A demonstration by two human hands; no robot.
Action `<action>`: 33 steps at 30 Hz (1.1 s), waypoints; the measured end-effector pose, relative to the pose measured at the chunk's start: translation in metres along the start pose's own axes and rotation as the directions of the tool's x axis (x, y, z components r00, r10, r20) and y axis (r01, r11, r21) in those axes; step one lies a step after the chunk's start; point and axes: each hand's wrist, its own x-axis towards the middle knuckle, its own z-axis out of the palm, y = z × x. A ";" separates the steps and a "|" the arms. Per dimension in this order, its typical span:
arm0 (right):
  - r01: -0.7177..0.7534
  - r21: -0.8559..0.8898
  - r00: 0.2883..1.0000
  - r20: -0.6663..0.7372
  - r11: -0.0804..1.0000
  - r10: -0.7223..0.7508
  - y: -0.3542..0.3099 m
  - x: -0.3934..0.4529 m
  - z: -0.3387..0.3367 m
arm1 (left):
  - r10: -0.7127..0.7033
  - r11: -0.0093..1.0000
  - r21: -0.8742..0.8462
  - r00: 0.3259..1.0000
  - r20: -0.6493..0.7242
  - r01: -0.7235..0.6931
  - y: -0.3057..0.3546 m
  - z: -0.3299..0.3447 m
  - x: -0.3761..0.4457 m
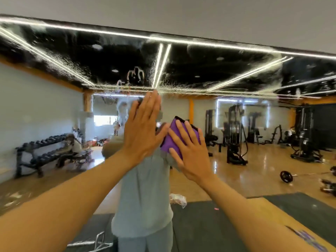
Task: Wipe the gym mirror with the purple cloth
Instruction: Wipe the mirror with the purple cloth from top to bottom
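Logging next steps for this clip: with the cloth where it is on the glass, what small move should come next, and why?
Probably slide the right hand, which presses the purple cloth flat on the mirror, upward. Wet streaks and droplets cover the glass above both hands, while the band at cloth height looks clearer. The left hand lies open and flat beside the cloth.

Legible text: none. A cardboard box (298, 231) at the 5 o'clock corner bears purple printing, too blurred to read. The mirror (218, 70) carries only wet streaks and smears, with no lettering, label, brand or number that can be read.
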 end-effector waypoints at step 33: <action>-0.014 -0.043 1.000 -0.019 0.999 0.013 0.003 -0.102 0.034 | 0.059 0.998 0.014 0.998 -0.004 -0.059 0.020 0.024 -0.051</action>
